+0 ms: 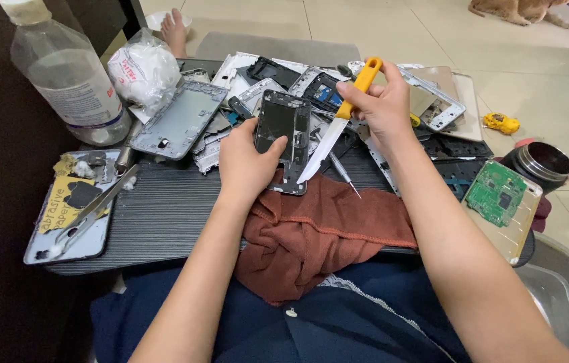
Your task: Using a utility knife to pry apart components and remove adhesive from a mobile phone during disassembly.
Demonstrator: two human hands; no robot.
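Note:
My left hand [249, 161] holds a black phone frame [284, 134] upright-tilted on a rust-brown cloth [328, 232], thumb across its lower edge. My right hand [382, 101] grips a knife by its orange handle [358, 84]; the white blade [321, 151] slants down with its tip at the frame's lower right corner. A thin screwdriver [345, 173] lies just under the blade on the dark grooved board [163, 215].
A heap of phone housings [180, 121] and parts fills the board's far side. A clear plastic bottle [69, 74] stands at left, tweezers [96, 208] on a phone back below it. A green circuit board [499, 195] and round tin [543, 161] sit right.

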